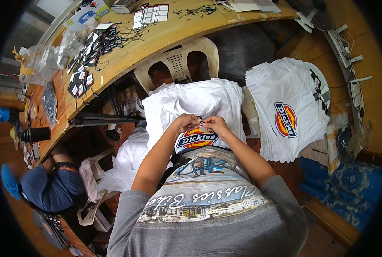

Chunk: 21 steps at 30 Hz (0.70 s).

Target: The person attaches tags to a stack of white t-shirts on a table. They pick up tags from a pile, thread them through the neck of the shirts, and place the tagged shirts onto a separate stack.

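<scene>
In front of me a stack of white T-shirts [156,107] lies on a pale plastic chair [177,60]. The top shirt has a red, yellow and blue printed logo [198,138] on its chest. Just below its neckline, my left hand [186,123] and my right hand [217,126] meet with fingertips pinched together. Between them is a small dark piece, perhaps a tag or its cord, mostly covered by the fingers. To the right sits a second stack of white T-shirts [268,98] with the same logo, with black-and-white hang tags [320,91] beside its far right edge.
A long wooden table [156,43] curves across the far side. It carries a heap of black corded hang tags [97,47], white cards [154,14] and clear plastic bags [43,60]. Another person [52,184] sits at the left. White plastic bundles [129,158] lie left of the chair.
</scene>
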### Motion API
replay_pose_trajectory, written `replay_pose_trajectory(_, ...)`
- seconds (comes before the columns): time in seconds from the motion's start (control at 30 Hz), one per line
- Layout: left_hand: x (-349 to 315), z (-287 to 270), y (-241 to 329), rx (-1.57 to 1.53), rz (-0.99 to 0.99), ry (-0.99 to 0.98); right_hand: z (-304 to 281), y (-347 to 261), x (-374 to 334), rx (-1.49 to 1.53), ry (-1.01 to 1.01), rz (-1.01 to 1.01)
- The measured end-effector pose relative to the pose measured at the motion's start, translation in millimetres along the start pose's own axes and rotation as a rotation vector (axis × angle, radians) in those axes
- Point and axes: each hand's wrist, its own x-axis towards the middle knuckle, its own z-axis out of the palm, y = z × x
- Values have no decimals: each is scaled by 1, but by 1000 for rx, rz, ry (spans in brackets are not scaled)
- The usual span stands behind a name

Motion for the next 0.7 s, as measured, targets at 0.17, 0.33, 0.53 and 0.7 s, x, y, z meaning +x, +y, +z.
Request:
replay_pose_trajectory(0.17, 17, -17, -12, -229, -103, -232, 3, -2, -3, -6, -6, 12)
replay_pose_trajectory(0.33, 20, -21, -17, -344, -150, -344, 6, -9, -6, -1, -5, -14)
replay_pose_trajectory(0.53, 21, -21, -22, -383, -155, -389, 6, -15, -7, 23, -35, 8)
replay_pose_trajectory(0.7, 20, -25, -26, -371, -172, -506, 8, -9, -5, -8, -81, -21)
